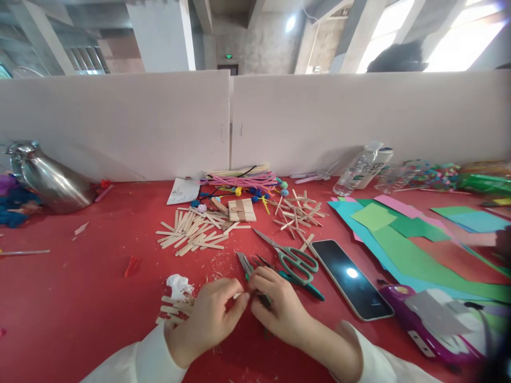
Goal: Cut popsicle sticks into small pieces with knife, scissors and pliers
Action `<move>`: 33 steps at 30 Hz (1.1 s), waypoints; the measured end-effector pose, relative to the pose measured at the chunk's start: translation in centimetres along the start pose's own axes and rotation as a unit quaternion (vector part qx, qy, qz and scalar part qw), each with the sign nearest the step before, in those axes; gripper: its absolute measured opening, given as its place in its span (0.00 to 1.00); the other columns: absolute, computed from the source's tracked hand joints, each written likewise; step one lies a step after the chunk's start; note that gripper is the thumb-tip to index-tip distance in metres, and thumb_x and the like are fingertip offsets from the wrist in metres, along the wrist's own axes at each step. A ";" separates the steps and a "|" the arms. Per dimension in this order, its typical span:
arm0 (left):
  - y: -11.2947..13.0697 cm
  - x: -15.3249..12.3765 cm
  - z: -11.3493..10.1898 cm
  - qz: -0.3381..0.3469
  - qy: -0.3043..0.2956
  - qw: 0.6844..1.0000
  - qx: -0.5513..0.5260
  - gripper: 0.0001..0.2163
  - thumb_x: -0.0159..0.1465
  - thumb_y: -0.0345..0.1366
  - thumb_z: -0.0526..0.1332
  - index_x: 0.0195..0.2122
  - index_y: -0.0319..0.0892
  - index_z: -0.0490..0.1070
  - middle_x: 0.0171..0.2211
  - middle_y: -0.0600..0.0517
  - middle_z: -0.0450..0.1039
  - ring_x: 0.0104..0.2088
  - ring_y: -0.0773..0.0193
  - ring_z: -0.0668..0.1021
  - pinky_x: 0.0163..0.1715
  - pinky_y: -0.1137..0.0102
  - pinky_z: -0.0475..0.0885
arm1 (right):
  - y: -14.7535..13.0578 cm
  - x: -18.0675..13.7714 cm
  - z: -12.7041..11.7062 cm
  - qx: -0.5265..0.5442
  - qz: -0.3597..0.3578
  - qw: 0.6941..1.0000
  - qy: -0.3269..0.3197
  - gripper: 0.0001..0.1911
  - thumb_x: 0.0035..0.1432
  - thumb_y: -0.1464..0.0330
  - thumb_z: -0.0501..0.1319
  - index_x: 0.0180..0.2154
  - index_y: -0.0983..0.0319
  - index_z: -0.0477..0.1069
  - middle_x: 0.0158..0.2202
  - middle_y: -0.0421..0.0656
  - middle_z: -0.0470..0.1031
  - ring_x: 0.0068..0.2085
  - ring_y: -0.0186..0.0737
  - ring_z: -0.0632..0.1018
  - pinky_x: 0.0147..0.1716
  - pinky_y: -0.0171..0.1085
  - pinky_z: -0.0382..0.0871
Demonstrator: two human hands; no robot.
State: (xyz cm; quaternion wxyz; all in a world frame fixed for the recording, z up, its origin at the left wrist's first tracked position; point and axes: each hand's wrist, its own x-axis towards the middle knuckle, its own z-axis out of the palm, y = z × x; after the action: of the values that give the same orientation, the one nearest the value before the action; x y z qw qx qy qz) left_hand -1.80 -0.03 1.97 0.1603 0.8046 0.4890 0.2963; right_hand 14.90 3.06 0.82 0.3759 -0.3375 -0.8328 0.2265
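Observation:
My left hand [211, 316] is closed, with a short piece of wooden craft stick [238, 295] pinched between thumb and forefinger. Right beside it, my right hand [279, 303] has its fingers curled together, their tips almost at the stick; what they grip is hidden. A utility knife [244, 264] reaches out from beneath the right hand, which covers part of it. Just beyond lie grey-green-handled scissors [297, 261] and a tool with a teal handle [313, 290]. Several craft sticks [175, 307] and a crumpled white tissue [179, 286] are by my left hand.
Loose craft sticks [191, 231] lie ahead, near a bundled stick panel [242, 210] and pink pipe cleaners [243, 179]. To the right are a phone [351, 279], coloured paper [403, 244], a purple device [419, 324] and bottles [357, 170]. A steel jug [56, 178] stands left.

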 end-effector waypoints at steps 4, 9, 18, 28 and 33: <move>0.3 -0.2 -0.1 -0.007 0.008 1.000 -0.014 0.12 0.67 0.36 0.51 0.26 0.43 0.62 0.24 0.55 0.69 0.25 0.66 0.72 0.27 0.73 0.63 | 1.0 0.1 -0.7 0.003 0.001 1.000 0.019 0.13 0.46 0.81 0.49 0.23 0.59 0.64 0.24 0.41 0.68 0.28 0.38 0.70 0.28 0.35 0.65; -0.7 -0.1 0.1 -0.072 0.034 0.995 -0.066 0.12 0.68 0.39 0.50 0.28 0.43 0.64 0.25 0.55 0.71 0.26 0.66 0.73 0.27 0.73 0.65 | 1.4 0.3 -2.0 0.017 0.004 0.999 0.035 0.10 0.54 0.77 0.53 0.32 0.60 0.70 0.29 0.44 0.74 0.32 0.40 0.74 0.32 0.38 0.68; -0.6 -0.1 0.3 -0.115 0.015 0.988 -0.102 0.13 0.68 0.43 0.50 0.35 0.42 0.71 0.31 0.51 0.75 0.32 0.63 0.77 0.30 0.73 0.69 | 0.4 0.5 -1.3 0.058 0.015 0.998 0.014 0.06 0.57 0.72 0.55 0.29 0.60 0.70 0.28 0.43 0.73 0.31 0.38 0.73 0.33 0.38 0.68; -0.6 -0.3 0.3 -0.105 -0.003 0.990 -0.093 0.12 0.68 0.41 0.51 0.36 0.44 0.73 0.31 0.52 0.77 0.33 0.63 0.78 0.35 0.72 0.71 | 0.4 0.4 -0.6 0.184 0.123 0.975 -0.015 0.04 0.54 0.71 0.55 0.28 0.61 0.67 0.27 0.40 0.68 0.28 0.33 0.71 0.26 0.31 0.67; 0.1 0.0 -0.1 -0.098 0.001 0.989 -0.109 0.11 0.67 0.41 0.53 0.37 0.45 0.75 0.34 0.51 0.79 0.35 0.62 0.79 0.36 0.72 0.73 | -0.1 0.3 -0.6 0.223 0.173 0.959 -0.032 0.03 0.51 0.73 0.54 0.26 0.61 0.63 0.25 0.38 0.66 0.26 0.32 0.69 0.24 0.31 0.64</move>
State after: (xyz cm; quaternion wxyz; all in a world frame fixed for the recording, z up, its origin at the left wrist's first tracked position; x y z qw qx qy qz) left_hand -1.77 -0.13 2.05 0.2746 0.7305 0.5304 0.3310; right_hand 15.17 3.32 1.36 0.3698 -0.3763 -0.7019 0.4785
